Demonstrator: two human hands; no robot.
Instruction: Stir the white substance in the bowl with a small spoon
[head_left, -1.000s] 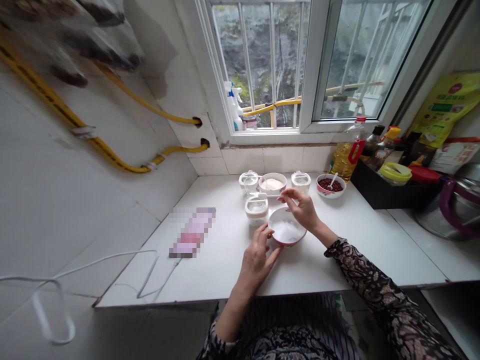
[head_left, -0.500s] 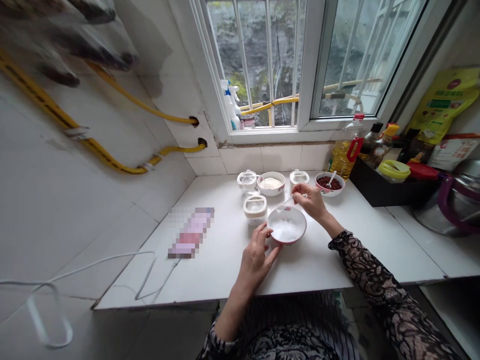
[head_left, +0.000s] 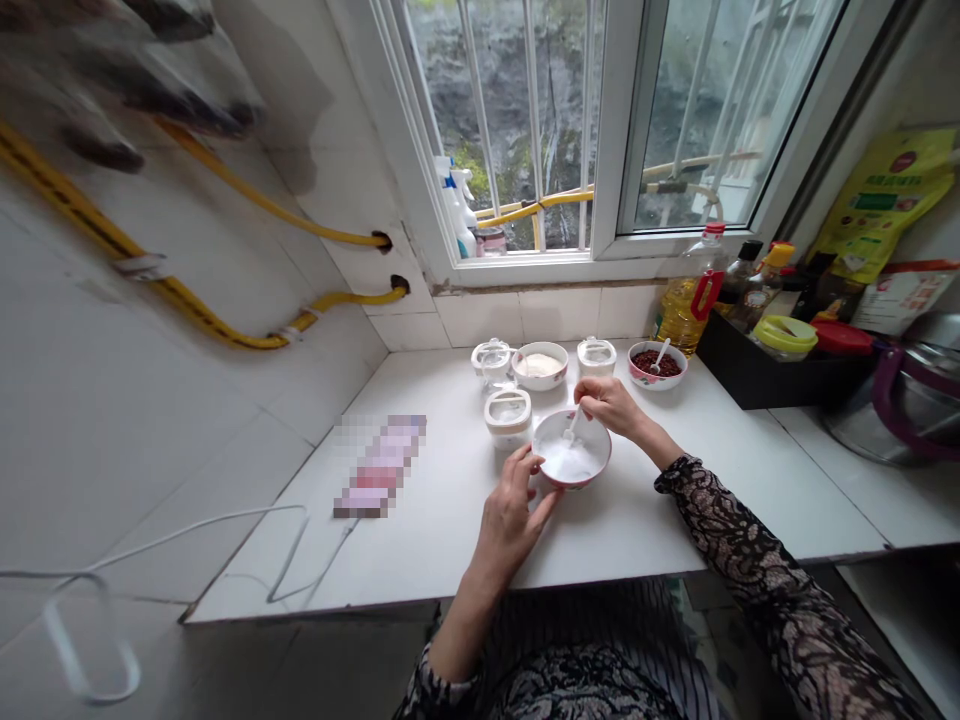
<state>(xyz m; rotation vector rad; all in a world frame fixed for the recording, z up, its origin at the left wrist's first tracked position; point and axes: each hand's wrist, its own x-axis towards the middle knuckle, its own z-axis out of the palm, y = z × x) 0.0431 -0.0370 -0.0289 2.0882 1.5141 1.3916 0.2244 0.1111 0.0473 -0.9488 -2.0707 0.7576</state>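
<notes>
The left hand (head_left: 510,510) curves around the rim of a white bowl (head_left: 598,462), steadying it on the white table (head_left: 637,520), while the right hand (head_left: 607,405) pinches a small white spoon (head_left: 574,426), its tip down in the white powder (head_left: 568,464) inside the bowl.

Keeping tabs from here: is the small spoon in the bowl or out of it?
In: the spoon, held by the right hand, angles down past the bowl's rim, its tip in the white powder.
</notes>
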